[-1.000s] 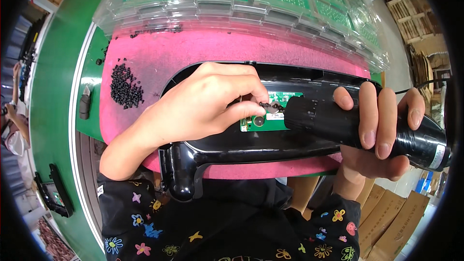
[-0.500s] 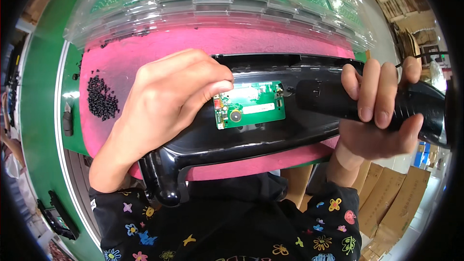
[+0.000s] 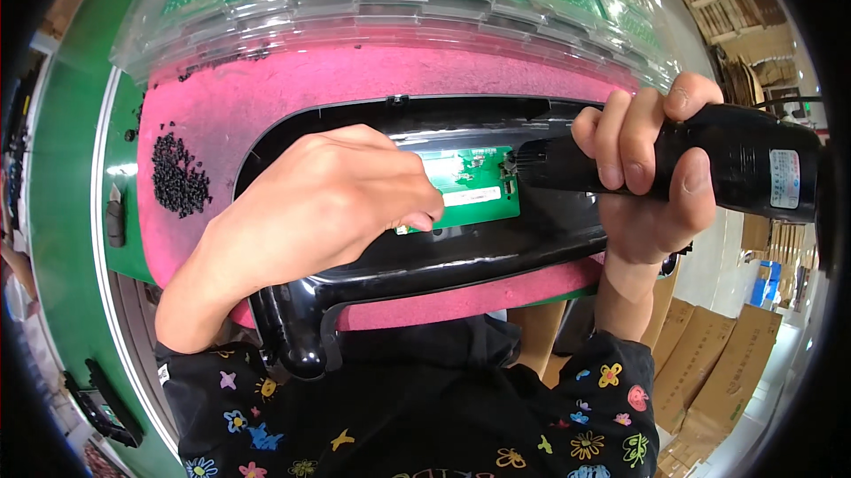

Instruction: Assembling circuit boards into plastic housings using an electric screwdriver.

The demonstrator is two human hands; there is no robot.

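A green circuit board lies inside a long, black plastic housing with a curved handle-like arm at its near left. My left hand covers the left part of the board. Its fingers are pinched together at the lower left of the board; whatever they may hold is hidden. In my right hand is a thick black electric screwdriver, held nearly level with the fingers wrapped round it. Its front end meets the board's right edge, where the tip is hard to make out.
A pink mat lies under the housing. Small black screws are heaped at its left. Behind stand stacked clear plastic trays with green boards. A utility knife lies on the green table at left. Cardboard boxes stand at lower right.
My left fingers have shifted from the board's upper left corner down to its lower left. My right hand has brought the screwdriver leftward, its front end now at the board's right edge.
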